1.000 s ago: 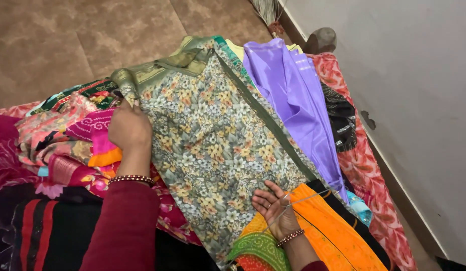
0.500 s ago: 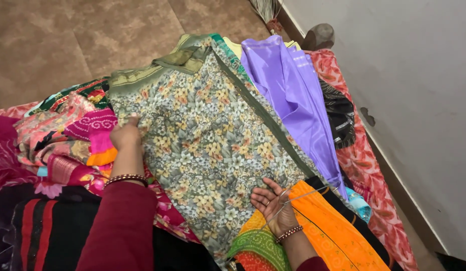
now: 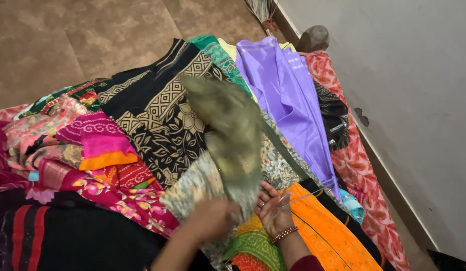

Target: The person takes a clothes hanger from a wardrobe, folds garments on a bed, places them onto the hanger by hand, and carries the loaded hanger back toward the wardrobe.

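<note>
Floral green cloth (image 3: 233, 135) is gripped, folded over and motion-blurred, by the left hand (image 3: 210, 218) atop the clothes pile. Its lower edge is pinned by the right hand (image 3: 273, 208), palm open. Black patterned cloth (image 3: 157, 113) lies beside it.

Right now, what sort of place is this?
Probably a room in a home, though I can't be sure: a heap of folded clothes lies by a plain wall, over a brown tiled floor, with a broom in the corner.
</note>
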